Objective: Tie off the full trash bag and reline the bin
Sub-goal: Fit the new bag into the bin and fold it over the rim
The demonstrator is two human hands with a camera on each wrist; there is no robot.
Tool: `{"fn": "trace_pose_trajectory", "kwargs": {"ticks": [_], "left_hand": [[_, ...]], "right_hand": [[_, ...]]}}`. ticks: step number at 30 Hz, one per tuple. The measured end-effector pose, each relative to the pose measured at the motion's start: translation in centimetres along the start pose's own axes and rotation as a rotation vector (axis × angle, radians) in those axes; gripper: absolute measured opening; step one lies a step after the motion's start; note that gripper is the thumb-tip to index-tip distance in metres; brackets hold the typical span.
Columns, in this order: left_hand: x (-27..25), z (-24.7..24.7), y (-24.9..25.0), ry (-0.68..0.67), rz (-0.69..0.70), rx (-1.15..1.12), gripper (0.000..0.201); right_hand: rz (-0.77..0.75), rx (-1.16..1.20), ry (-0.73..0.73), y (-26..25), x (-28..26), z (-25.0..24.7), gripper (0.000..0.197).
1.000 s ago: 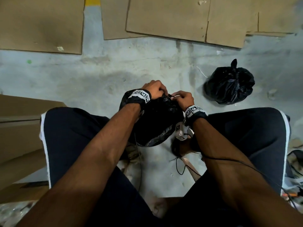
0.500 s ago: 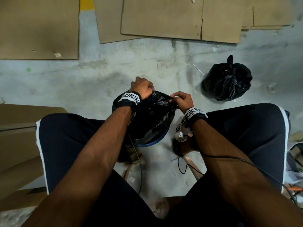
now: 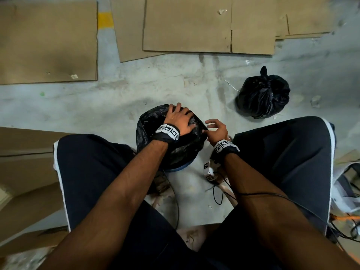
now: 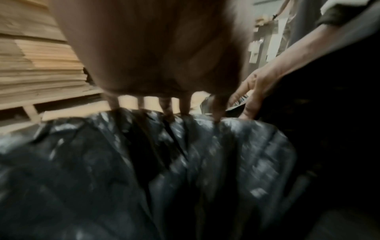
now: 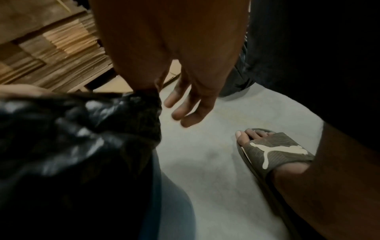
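Step in hand, as judged: relining. The tied-off full bag (image 3: pixel 263 94) sat knotted on the concrete floor (image 3: pixel 97 106), well apart from the bin and ahead of the person's right knee, so that half of the task looked done. The bin (image 3: pixel 176 169), blue at its visible lower rim, stood between the knees with a fresh black liner (image 3: pixel 148 131) draped over its mouth.

Left hand (image 3: pixel 178 119): fingers spread and straight, pressing flat on the liner at the far side of the bin. Left wrist view confirmed the fingertips (image 4: pixel 167 112) resting on the crinkled plastic, nothing gripped.

Right hand (image 3: pixel 216 129): at the right edge of the rim. Thumb and forefinger seemed to pinch the liner's edge while the other fingers hung loose and apart; the right wrist view showed the loose fingers (image 5: pixel 185 110) clear of the plastic, and the pinch itself was half hidden, so this reading is tentative.

Next move, as judged: fold the liner's edge down evenly over the rim and push the slack into the bin. Thin plastic; likely to slip off one side if pulled at the other.

Surroundings: stained grey concrete, flattened cardboard sheets (image 3: pixel 187 24) laid along the far side, stacked cardboard (image 3: pixel 23 156) to the left, cables (image 3: pixel 218 193) on the floor, a sandal (image 5: pixel 273 151) on the right foot.
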State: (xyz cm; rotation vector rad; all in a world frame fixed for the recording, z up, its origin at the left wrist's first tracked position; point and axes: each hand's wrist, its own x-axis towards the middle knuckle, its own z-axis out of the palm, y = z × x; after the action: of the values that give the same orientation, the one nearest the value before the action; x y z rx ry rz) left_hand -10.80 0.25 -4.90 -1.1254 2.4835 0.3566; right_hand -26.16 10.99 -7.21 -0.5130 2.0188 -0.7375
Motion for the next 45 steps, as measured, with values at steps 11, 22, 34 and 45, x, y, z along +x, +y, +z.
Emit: {"fn": "trace_pose_trajectory", "kwargs": {"ticks": [11, 22, 34, 45], "left_hand": [[-4.0, -0.1, -0.1, 0.088, -0.082, -0.149, 0.069], [-5.4, 0.7, -3.1, 0.098, -0.284, -0.228, 0.073], [-2.2, 1.5, -8.7, -0.071, -0.3, -0.47, 0.062], [-2.1, 2.6, -10.9, -0.325, -0.419, -0.511, 0.08]], "right_hand": [[-0.152, -0.572, -0.066, -0.2, -2.0, -0.5, 0.033], [-0.518, -0.752, -0.08, -3.7, -4.4, 0.9, 0.053], [-0.305, -0.709, -0.282, -5.7, 0.4, 4.8, 0.043], [-0.082, -0.465, -0.388, -4.1, 1.1, 3.9, 0.029]]}}
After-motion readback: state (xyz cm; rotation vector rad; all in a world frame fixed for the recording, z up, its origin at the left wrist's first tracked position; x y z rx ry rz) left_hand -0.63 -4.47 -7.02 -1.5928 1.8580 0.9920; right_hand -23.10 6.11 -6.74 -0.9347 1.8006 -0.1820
